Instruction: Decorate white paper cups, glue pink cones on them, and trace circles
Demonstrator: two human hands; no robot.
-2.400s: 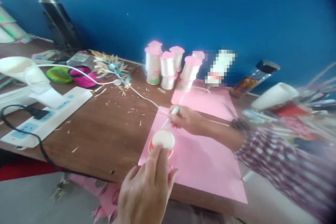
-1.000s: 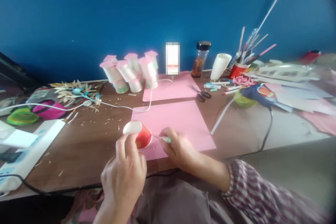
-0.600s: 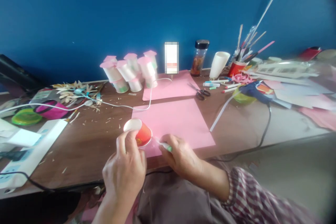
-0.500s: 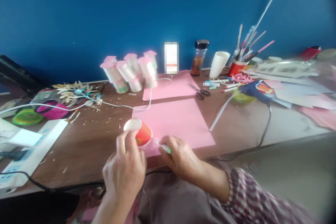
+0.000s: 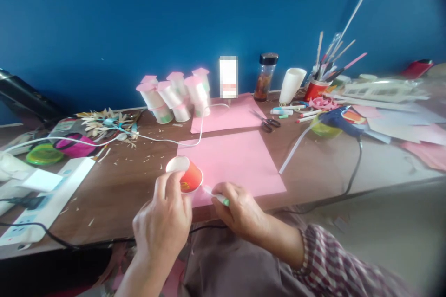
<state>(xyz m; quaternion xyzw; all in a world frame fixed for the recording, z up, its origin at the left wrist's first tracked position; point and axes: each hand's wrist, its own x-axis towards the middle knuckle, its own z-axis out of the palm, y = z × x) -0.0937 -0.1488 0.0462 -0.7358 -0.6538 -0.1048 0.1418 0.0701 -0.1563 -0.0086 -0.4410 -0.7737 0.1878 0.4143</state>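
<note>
My left hand [image 5: 166, 211] grips a red paper cup [image 5: 193, 177] lying on its side, its white mouth turned up and to the left. The cup rests on a pink sheet [image 5: 237, 158] near the table's front edge. In my right hand [image 5: 240, 206] is a white marker [image 5: 220, 198] with a green end, held between thumb and fingers. Its tip points left, close to the rim of the cup's base; whether it touches the paper I cannot make out.
Paper-cup towers with pink tops [image 5: 184, 90] stand at the back. Scissors [image 5: 268, 124], a dark-lidded bottle [image 5: 266, 76], a white cup [image 5: 292, 84] and a blue glue gun [image 5: 337, 119] are to the right. A power strip [image 5: 52, 199] lies left, with a white cable [image 5: 156, 139] crossing the table.
The view has shifted slightly. Both hands keep their grip on the cup and the marker, in nearly the same place.
</note>
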